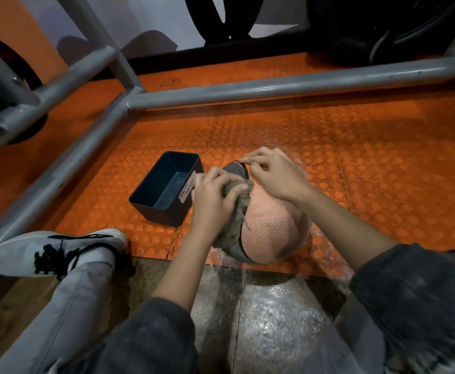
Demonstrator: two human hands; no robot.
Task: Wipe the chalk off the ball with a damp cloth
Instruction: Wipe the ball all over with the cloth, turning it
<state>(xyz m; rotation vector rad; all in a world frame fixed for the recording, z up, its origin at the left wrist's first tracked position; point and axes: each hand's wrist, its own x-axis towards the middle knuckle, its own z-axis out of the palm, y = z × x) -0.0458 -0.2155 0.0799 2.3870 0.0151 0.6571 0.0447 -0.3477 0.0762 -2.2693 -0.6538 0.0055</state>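
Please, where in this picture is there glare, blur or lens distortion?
Head view: glare whitens the polished floor near the person; the left hand and cloth on the ball look slightly motion-blurred; the wide lens bends the grey bars; the top right corner is dark.

The dark charcoal fabric sleeves stop short of both wrists. Down-left of the left hand are a light grey trouser leg and a white sneaker with black laces and a black stripe.
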